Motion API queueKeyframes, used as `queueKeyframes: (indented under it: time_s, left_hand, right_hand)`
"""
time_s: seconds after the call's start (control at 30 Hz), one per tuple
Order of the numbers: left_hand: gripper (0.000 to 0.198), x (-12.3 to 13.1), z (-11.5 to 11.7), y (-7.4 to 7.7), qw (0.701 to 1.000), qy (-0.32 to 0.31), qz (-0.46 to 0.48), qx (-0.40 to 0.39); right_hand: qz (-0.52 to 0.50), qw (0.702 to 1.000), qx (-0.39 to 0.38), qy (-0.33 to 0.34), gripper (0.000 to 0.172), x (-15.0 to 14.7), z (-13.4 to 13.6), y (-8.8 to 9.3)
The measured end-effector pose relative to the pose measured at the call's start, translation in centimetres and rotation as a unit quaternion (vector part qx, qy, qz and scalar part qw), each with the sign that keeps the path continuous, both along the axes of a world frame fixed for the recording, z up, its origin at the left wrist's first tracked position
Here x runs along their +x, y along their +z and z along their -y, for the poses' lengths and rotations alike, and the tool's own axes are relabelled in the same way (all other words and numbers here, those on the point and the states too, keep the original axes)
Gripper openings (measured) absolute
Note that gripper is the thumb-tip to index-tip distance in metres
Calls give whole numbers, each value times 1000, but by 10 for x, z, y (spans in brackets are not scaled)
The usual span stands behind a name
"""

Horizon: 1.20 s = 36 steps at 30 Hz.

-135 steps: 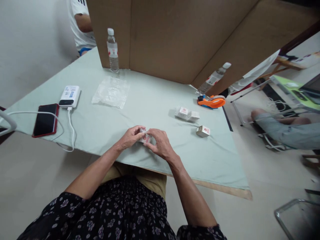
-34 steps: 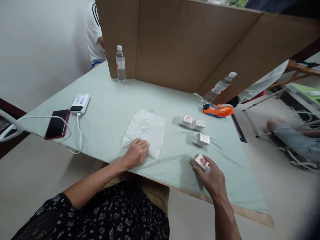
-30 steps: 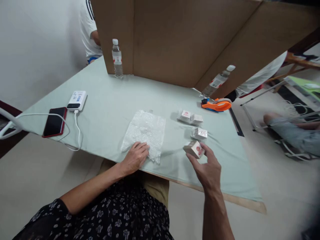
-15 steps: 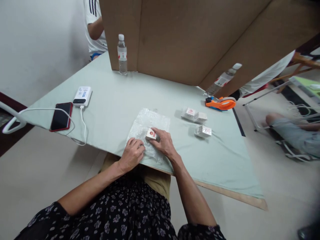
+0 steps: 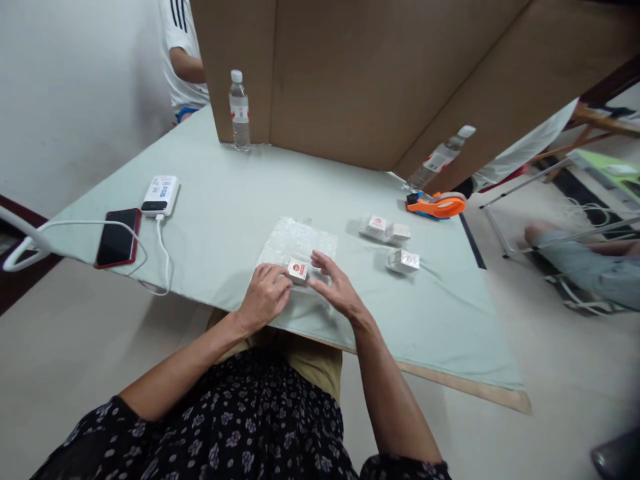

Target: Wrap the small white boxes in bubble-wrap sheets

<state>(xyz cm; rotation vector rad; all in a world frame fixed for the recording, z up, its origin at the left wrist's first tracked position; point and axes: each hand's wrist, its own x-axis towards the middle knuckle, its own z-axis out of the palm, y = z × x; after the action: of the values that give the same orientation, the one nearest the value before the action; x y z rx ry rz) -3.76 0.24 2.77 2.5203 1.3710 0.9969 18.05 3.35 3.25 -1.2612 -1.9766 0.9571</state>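
Note:
A small white box [image 5: 299, 269] with a red round mark lies on a sheet of bubble wrap [image 5: 293, 235] near the table's front edge. My left hand [image 5: 266, 297] is at the box's left side, its fingers curled on the wrap's near edge, which is folded up towards the box. My right hand [image 5: 336, 287] is just right of the box, thumb and fingers apart, with nothing gripped. To the right stand three similar boxes in clear wrapping: a pair, the left box [image 5: 376, 225] touching the right box [image 5: 399, 233], and a single box [image 5: 404, 261] nearer me.
An orange tape dispenser [image 5: 437, 205] lies at the back right. Two water bottles, one upright [image 5: 239, 113] and one seen slanted [image 5: 441, 159], stand before a cardboard partition [image 5: 340, 87]. A phone [image 5: 119, 237] and cabled power bank [image 5: 161, 195] lie left. Another person's sleeve [image 5: 177, 30] shows behind.
My right hand has let go of the small box and opened beside it. The wrap's near edge has been folded up towards the box, which now lies slightly turned.

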Motion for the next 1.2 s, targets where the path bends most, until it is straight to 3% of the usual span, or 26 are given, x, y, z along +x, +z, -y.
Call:
queueKeyframes:
  time_s: [0.07,0.13,0.2,0.27,0.3,0.5,0.73,1.2]
  left_hand:
    - [8,1,-11,5,1000,18,-2,-23]
    - [7,3,-24,9,998,31,-6,-50]
    - [5,3,-37,12,996,30,-3,-82]
    - [6,2,-48,13,992,17,18,-122]
    - [7,1,-53,13,989,9,34,-143]
    - [10,1,-65,10,957,-35,132,-256]
    - [9,5,-57,3,948,-36,188,-255]
    - [8,4,-55,0,944,-28,199,-260]
  right_hand:
    - [-31,999,-21,-6,66,8,13,10]
    - [1,1000,1,-28,71,8,23,15]
    - [28,996,42,-71,52,0,26,13]
    - [8,991,68,-115,21,-10,21,5]
    - [-17,989,66,-129,15,-14,16,1]
    - [-155,974,-32,-162,22,-22,-6,-16]
    - [-235,950,-68,-194,22,-30,5,-22]
    - [-229,946,-92,-209,25,-28,10,-23]
